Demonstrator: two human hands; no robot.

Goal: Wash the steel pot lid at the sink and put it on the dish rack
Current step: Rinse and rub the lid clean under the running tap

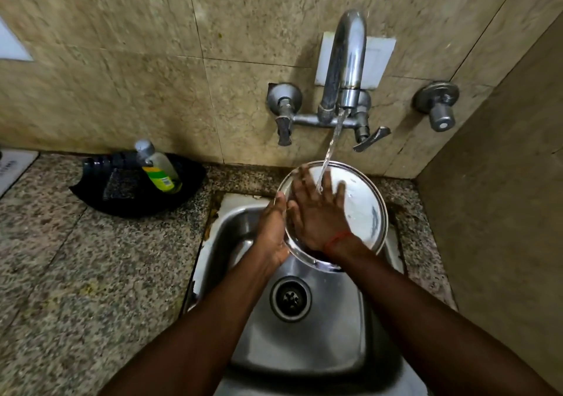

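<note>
The steel pot lid (362, 209) is held over the back part of the sink (335, 334), just under the tap (347, 60). It is tilted, so that its shiny face looks up and toward the person. The water stream (330, 148) falls on the upper part of this face, close to the fingers of the right hand.

The left hand (272, 231) grips the lid at its left rim, with the thumb on the near side of the edge; the other fingers are hidden behind the lid. The right hand (316, 212) lies flat on the face with the fingers straight and spread. It holds nothing and only presses on the metal, which I judge to be rubbing during the rinse.

The lid is round, so it has no long axis; what matters is the tilt and the one point of grip on the left rim. Only the left hand carries the weight, so it is the one placed to bring the lid away, and the right hand must first lift off or take the free right rim. The metal is wet, so a one-sided grip may slip.

No dish rack is in view, so I cannot tell to which side the lid must go. On the tabletop (91, 273) to the left stands a black tray (100, 194) with a soap bottle (158, 167) in it, well apart from the sink.
</note>
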